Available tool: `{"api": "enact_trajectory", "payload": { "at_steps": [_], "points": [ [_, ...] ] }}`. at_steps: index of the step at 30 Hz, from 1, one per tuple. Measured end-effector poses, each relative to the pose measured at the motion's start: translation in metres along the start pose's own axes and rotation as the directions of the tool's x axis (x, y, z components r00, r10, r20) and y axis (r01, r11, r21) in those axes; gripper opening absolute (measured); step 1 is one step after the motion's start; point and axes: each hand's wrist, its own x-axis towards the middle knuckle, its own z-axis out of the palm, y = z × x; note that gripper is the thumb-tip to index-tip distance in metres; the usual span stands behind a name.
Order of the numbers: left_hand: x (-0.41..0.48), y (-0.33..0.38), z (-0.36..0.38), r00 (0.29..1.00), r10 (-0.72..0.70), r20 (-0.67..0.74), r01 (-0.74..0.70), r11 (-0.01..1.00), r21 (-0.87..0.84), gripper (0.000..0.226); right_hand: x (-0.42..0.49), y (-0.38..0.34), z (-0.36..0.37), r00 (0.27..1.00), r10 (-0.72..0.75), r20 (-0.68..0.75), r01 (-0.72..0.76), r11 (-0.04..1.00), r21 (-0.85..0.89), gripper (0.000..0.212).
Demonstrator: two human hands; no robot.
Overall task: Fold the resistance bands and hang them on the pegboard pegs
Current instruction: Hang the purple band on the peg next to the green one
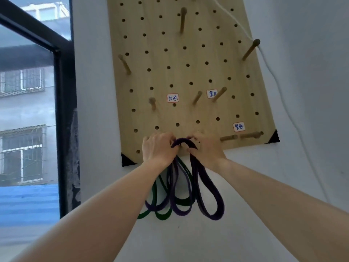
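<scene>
The left hand (158, 148) and right hand (205, 148) pinch a folded purple band (209, 186) in their fingers at the bottom edge of the pegboard (188, 53). If either grip loosens, the loops might unfold.

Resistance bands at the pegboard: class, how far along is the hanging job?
Done: purple band looks folded; green band hangs behind it. In hand: left hand and right hand grip its top at the lower edge of the pegboard. Left: seating it; upper pegs are bare.

A plain upper-floor room of a domestic sort: a white painted wall (302, 91) carries a wooden pegboard (188, 72) with handwritten labels (172, 98), and a black-framed window (62, 110) faces a neighbouring block (24, 106) with barred windows.
</scene>
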Motion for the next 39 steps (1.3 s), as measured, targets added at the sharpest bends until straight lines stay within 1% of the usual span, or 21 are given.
{"api": "enact_trajectory", "payload": {
  "at_steps": [2,4,5,7,10,11,13,14,15,17,19,20,23,25,27,29,31,33,35,37,39],
  "points": [
    [-0.007,-0.008,0.005,0.992,0.095,-0.079,-0.098,0.995,-0.030,0.026,-0.013,0.008,0.003,0.991,-0.123,-0.055,0.124,0.992,0.011,0.044],
    [-0.014,-0.015,0.008,0.972,0.204,-0.112,-0.208,0.978,-0.019,0.032,-0.024,0.016,0.007,0.975,-0.215,-0.050,0.216,0.976,0.003,0.054],
    [-0.016,-0.017,0.009,0.964,0.238,-0.116,-0.241,0.970,-0.012,0.035,-0.029,0.019,0.009,0.971,-0.232,-0.052,0.233,0.973,0.005,0.057],
    [-0.020,-0.021,0.012,0.960,0.253,-0.120,-0.257,0.966,-0.017,0.039,-0.034,0.024,0.013,0.972,-0.225,-0.074,0.228,0.973,0.029,0.059],
    [-0.020,-0.023,0.012,0.969,0.227,-0.100,-0.229,0.973,-0.009,0.039,-0.033,0.025,0.017,0.983,-0.176,-0.051,0.179,0.981,0.070,0.060],
    [-0.018,-0.022,0.012,0.974,0.210,-0.083,-0.211,0.978,0.005,0.039,-0.030,0.024,0.018,0.990,-0.137,-0.022,0.139,0.985,0.105,0.061],
    [-0.013,-0.017,0.011,0.989,0.146,-0.040,-0.144,0.989,0.033,0.038,-0.021,0.022,0.017,0.997,-0.025,0.067,0.013,0.984,0.176,0.063],
    [-0.011,-0.014,0.011,0.995,0.100,-0.018,-0.099,0.994,0.044,0.037,-0.015,0.020,0.016,0.993,0.026,0.116,-0.046,0.984,0.171,0.063],
    [-0.008,-0.012,0.012,0.998,0.057,-0.003,-0.057,0.997,0.050,0.036,-0.010,0.018,0.014,0.986,0.068,0.151,-0.088,0.987,0.131,0.062],
    [-0.006,-0.007,0.015,1.000,0.010,0.007,-0.010,0.999,0.044,0.034,-0.002,0.014,0.011,0.972,0.133,0.195,-0.136,0.991,0.004,0.062],
    [-0.010,-0.004,0.016,1.000,0.010,0.005,-0.010,0.999,0.038,0.036,0.001,0.012,0.007,0.954,0.168,0.249,-0.146,0.984,-0.101,0.066],
    [-0.014,-0.005,0.015,1.000,0.024,0.002,-0.024,0.999,0.044,0.039,0.000,0.011,0.004,0.943,0.168,0.288,-0.142,0.984,-0.110,0.069],
    [-0.030,-0.015,0.008,0.994,0.103,-0.022,-0.101,0.993,0.058,0.048,-0.015,0.016,-0.009,0.907,0.148,0.395,-0.149,0.988,-0.029,0.080],
    [-0.046,-0.021,0.000,0.989,0.134,-0.062,-0.134,0.991,0.014,0.051,-0.034,0.021,-0.017,0.903,0.159,0.399,-0.176,0.984,0.006,0.077],
    [-0.066,-0.024,-0.006,0.984,0.141,-0.108,-0.147,0.988,-0.053,0.049,-0.056,0.026,-0.022,0.912,0.148,0.383,-0.164,0.986,0.009,0.069],
    [-0.092,-0.024,-0.011,0.978,0.145,-0.148,-0.163,0.980,-0.113,0.044,-0.081,0.027,-0.024,0.925,0.093,0.368,-0.106,0.994,0.016,0.054],
    [-0.120,-0.026,-0.013,0.976,0.164,-0.143,-0.188,0.967,-0.170,0.036,-0.108,0.022,-0.025,0.927,0.051,0.371,-0.078,0.995,0.060,0.035],
    [-0.151,-0.029,-0.013,0.983,0.173,-0.060,-0.182,0.945,-0.272,0.028,-0.139,0.011,-0.028,0.926,0.050,0.374,-0.094,0.990,0.102,0.021],
    [-0.183,-0.030,-0.013,0.978,0.196,0.066,-0.163,0.926,-0.341,0.025,-0.169,-0.004,-0.032,0.925,0.061,0.375,-0.118,0.984,0.131,0.012],
    [-0.215,-0.028,-0.012,0.955,0.231,0.185,-0.153,0.920,-0.361,0.026,-0.199,-0.013,-0.034,0.915,0.061,0.399,-0.127,0.981,0.143,0.009],
    [-0.247,-0.026,-0.010,0.935,0.224,0.275,-0.105,0.916,-0.388,0.026,-0.228,-0.015,-0.032,0.884,0.075,0.462,-0.160,0.976,0.149,0.010]
  ]
}}
